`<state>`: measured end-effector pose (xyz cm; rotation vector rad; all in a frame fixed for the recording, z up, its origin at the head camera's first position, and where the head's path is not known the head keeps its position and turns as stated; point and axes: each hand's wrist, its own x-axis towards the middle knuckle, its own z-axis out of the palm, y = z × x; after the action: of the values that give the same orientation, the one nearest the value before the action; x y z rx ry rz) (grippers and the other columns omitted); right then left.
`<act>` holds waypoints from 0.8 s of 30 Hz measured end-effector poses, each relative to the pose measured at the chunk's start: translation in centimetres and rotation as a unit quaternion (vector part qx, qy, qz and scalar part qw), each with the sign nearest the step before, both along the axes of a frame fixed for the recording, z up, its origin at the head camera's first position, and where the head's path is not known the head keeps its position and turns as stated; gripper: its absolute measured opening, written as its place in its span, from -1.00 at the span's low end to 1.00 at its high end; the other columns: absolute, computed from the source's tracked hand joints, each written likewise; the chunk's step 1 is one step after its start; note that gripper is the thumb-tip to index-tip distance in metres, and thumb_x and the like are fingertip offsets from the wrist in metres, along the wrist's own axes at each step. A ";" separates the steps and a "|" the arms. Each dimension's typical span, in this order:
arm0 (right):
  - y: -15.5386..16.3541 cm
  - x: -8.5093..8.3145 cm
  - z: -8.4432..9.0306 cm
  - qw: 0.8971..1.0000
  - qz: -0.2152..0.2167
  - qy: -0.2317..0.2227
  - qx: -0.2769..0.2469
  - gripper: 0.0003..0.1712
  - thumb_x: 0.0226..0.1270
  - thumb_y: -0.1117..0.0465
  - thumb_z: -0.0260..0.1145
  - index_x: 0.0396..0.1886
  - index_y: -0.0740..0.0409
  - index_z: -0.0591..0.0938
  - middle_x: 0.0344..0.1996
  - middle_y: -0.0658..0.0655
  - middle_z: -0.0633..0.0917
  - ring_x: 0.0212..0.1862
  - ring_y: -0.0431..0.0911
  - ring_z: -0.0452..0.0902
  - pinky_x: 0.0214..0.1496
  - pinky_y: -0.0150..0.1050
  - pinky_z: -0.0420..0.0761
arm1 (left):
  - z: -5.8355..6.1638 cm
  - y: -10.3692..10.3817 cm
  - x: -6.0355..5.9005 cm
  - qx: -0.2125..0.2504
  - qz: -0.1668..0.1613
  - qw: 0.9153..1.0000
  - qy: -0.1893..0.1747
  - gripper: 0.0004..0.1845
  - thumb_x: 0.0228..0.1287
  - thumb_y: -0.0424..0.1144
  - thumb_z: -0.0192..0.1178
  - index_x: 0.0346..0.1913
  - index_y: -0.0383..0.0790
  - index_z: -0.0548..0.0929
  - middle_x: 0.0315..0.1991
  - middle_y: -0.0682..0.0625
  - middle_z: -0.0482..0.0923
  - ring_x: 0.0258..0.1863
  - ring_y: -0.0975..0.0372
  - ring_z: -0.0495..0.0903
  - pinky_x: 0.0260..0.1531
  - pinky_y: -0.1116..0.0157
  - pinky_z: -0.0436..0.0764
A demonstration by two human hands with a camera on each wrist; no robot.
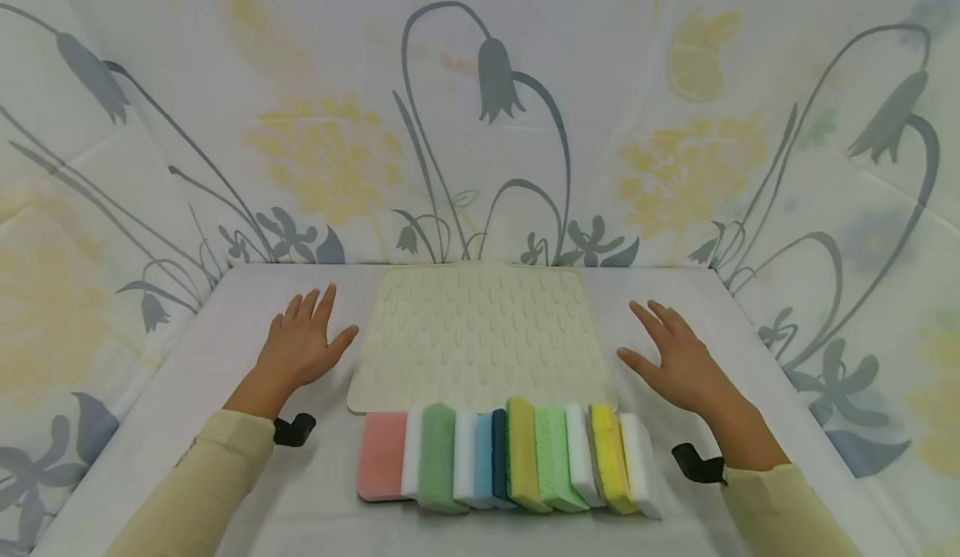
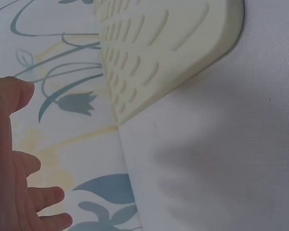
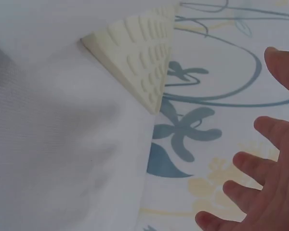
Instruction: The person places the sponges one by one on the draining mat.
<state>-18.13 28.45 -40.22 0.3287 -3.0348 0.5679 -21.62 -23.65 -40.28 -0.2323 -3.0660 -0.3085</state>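
Cream-coloured and ribbed, the drying mat [image 1: 480, 336] is lying flat in the middle of the white table [image 1: 187, 373], with the left hand [image 1: 300, 344] hovering just off its nine o'clock edge and the right hand [image 1: 675, 361] just off its three o'clock edge. Both hands are spreading their fingers loose and straight, gripping nothing. At the mat's six o'clock, a row of sponges [image 1: 510, 457] is sitting packed side by side, pink at one end, white at the other.
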 end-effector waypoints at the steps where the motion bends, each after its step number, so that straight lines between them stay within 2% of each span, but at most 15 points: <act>1: 0.0 0.2 0.0 1.000 0.002 -0.006 -0.006 -0.08 0.39 -0.30 0.05 0.58 -0.08 -0.05 0.52 0.31 0.00 0.48 0.38 -0.11 0.23 0.48 0.11 | -0.1 0.0 0.0 0.003 0.000 1.000 -0.001 -0.14 0.42 0.21 -0.15 0.53 -0.32 -0.06 0.45 -0.43 0.03 0.42 -0.33 -0.03 0.27 -0.34 0.08; 10: -0.1 1.9 -0.3 0.999 0.023 -0.019 -0.040 -0.07 0.36 -0.27 0.13 0.57 -0.06 0.00 0.48 0.32 0.10 0.45 0.34 0.00 0.27 0.41 0.17 | -0.7 0.3 0.3 0.042 -0.002 0.999 -0.026 -0.15 0.45 0.19 -0.15 0.52 -0.36 -0.05 0.40 -0.46 0.13 0.36 -0.34 0.13 0.18 -0.33 0.25; 18: -0.2 3.2 -0.8 0.997 0.041 -0.039 -0.059 -0.12 0.37 -0.26 0.12 0.56 -0.14 0.03 0.48 0.26 0.13 0.44 0.31 0.07 0.23 0.41 0.25 | -1.5 0.8 0.3 0.086 -0.014 0.994 -0.069 -0.14 0.46 0.25 -0.23 0.53 -0.35 -0.07 0.40 -0.47 0.11 0.36 -0.34 0.14 0.22 -0.33 0.19; 24: -0.1 4.7 -1.1 0.994 0.058 -0.053 -0.077 -0.16 0.38 -0.22 0.14 0.55 -0.21 0.06 0.46 0.25 0.16 0.42 0.31 0.14 0.18 0.39 0.31 | -2.4 1.0 0.2 0.085 -0.016 0.992 -0.091 -0.15 0.47 0.24 -0.26 0.52 -0.37 -0.02 0.38 -0.48 0.18 0.32 -0.36 0.19 0.17 -0.35 0.22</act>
<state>-13.42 28.36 -41.28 0.4853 -3.0616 0.8463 -21.37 -22.62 -42.65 -0.2600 -3.1924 -0.6215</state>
